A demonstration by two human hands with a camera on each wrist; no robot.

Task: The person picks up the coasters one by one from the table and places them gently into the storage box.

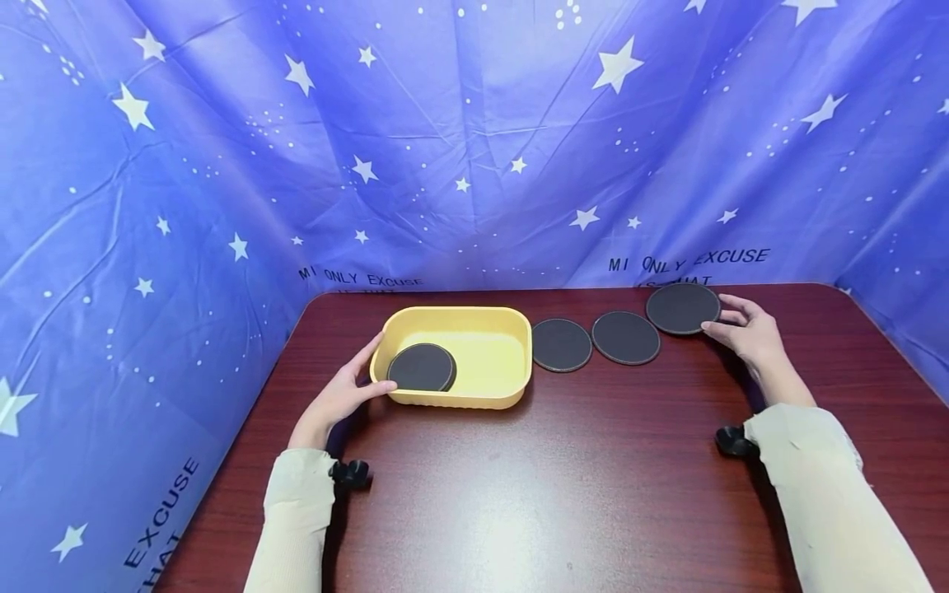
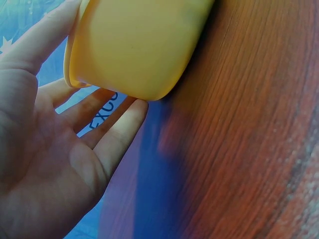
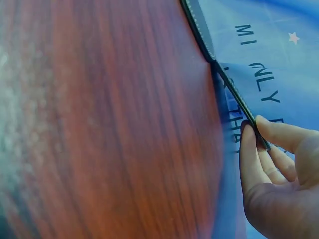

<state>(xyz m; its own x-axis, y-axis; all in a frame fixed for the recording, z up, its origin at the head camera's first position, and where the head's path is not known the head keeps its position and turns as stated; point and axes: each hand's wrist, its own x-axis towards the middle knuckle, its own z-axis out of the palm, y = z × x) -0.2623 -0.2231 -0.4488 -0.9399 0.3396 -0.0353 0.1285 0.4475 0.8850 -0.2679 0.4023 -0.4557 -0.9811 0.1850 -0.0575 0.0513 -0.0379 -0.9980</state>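
Note:
My right hand (image 1: 758,339) pinches the right edge of a round black coaster (image 1: 683,309) with stitching round its rim, near the back of the table. In the right wrist view this coaster (image 3: 238,97) is seen nearly edge-on, between thumb and fingers, tilted off the tabletop. At the left, my left hand (image 1: 339,403) holds the end of a yellow plastic basket (image 1: 489,358), thumb at its front rim and fingers along its outer side. Inside the basket, at its left, lies a black coaster (image 1: 422,367). The left wrist view shows the fingers (image 2: 122,132) against the basket wall.
Two more black coasters, one (image 1: 563,345) beside the basket and another (image 1: 626,338) to its right, lie in a row on the dark red wooden table (image 1: 593,478). A blue star-patterned curtain (image 1: 460,148) hangs behind and at the sides.

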